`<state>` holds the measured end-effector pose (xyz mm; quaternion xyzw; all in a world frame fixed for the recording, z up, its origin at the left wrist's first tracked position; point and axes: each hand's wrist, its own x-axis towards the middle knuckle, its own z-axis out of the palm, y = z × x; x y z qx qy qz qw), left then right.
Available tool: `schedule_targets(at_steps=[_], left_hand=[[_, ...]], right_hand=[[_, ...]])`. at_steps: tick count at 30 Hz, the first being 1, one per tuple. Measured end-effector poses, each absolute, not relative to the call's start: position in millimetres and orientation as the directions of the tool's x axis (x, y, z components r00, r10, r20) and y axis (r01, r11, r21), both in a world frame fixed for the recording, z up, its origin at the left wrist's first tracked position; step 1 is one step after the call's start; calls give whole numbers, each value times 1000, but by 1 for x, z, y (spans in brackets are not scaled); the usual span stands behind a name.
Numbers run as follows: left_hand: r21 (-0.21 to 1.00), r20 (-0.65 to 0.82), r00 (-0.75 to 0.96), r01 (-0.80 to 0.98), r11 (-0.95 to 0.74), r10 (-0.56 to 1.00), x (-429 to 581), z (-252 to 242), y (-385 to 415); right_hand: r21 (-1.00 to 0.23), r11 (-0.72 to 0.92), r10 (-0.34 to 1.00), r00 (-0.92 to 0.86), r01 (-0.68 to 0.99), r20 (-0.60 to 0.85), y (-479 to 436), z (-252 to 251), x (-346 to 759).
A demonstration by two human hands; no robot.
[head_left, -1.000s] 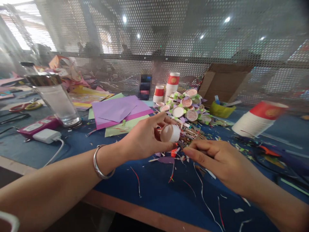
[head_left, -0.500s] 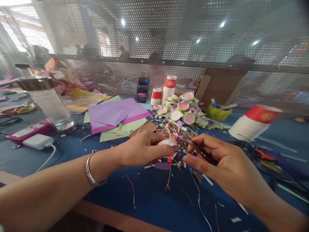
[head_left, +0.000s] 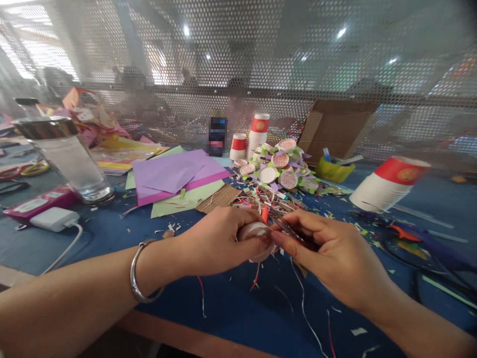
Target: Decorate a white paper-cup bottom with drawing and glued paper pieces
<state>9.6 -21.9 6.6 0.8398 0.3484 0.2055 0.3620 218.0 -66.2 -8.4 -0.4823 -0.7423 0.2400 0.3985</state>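
Note:
Near the front middle of the table, my left hand (head_left: pixel 223 238) is closed around a pale, rounded, cup-like piece (head_left: pixel 254 230), which my fingers partly cover. My right hand (head_left: pixel 328 248) pinches a slim dark metal tool (head_left: pixel 285 226); its exact kind is unclear. The tool's tip points left and reaches the right side of the pale piece, with my right fingertips close to it. Behind my hands lies a litter of thin paper strips (head_left: pixel 261 196). Beyond that is a heap of small round paper discs with green and purple bits (head_left: pixel 280 160).
Purple paper sheets (head_left: pixel 171 171) and a cardboard scrap (head_left: pixel 218 198) lie left of centre. A glass bottle (head_left: pixel 70 164) stands far left, near a white charger (head_left: pixel 54 219). Stacked red-and-white paper cups (head_left: pixel 389 184) lean at right, beside a dark cable (head_left: pixel 395 253). A perforated screen (head_left: pixel 283 59) closes the back.
My right hand has moved left, bringing the tool against the pale piece. The piece has turned in my left hand, showing more of its underside. The view has shifted slightly.

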Motion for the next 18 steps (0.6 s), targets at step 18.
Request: schedule_targets(at_steps=[18], left_hand=[[878, -105, 811, 347, -329, 575, 8, 1, -18]], right_hand=[[-884, 173, 927, -376, 434, -4, -70, -3, 216]])
